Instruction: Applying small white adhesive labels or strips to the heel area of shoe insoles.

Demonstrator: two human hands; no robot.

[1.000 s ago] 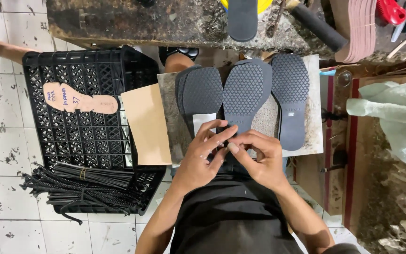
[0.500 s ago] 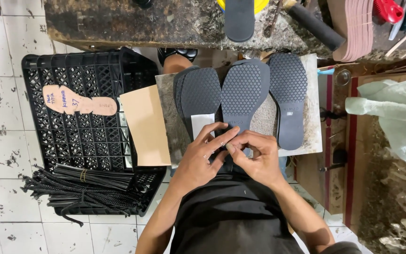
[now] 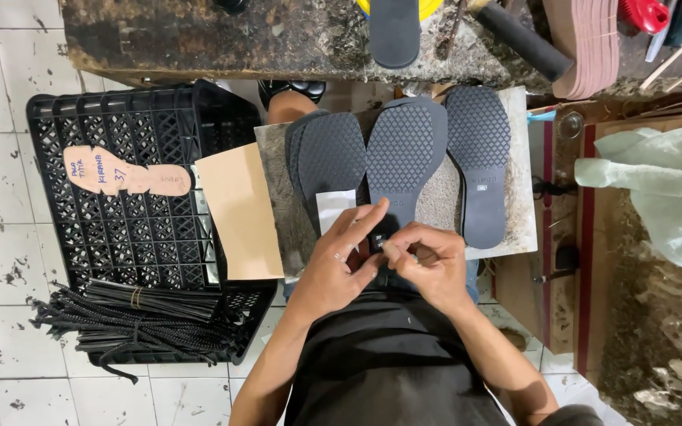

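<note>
Three black rubber shoe soles lie tread-up on a stone slab [image 3: 518, 166] over my lap: a left sole [image 3: 329, 162], a middle sole [image 3: 404, 150] and a right sole [image 3: 479, 150]. My left hand [image 3: 341, 264] rests on the heel end of the middle sole, fingers stretched over a small white sheet [image 3: 333, 209]. My right hand [image 3: 428, 264] pinches something small at that same heel; the fingers hide what it is.
A black plastic crate [image 3: 140, 197] stands at left, with a tan insole pattern [image 3: 124, 177] on top and a bundle of black straps [image 3: 144, 319] at its front. A brown card [image 3: 240, 209] leans on it. A dirty workbench [image 3: 222, 35] lies ahead, green cloth [image 3: 657, 189] at right.
Both hands stay at the heel of the middle sole; my fingers have shifted slightly, with the left fingers reaching further over it. The soles have not moved.
</note>
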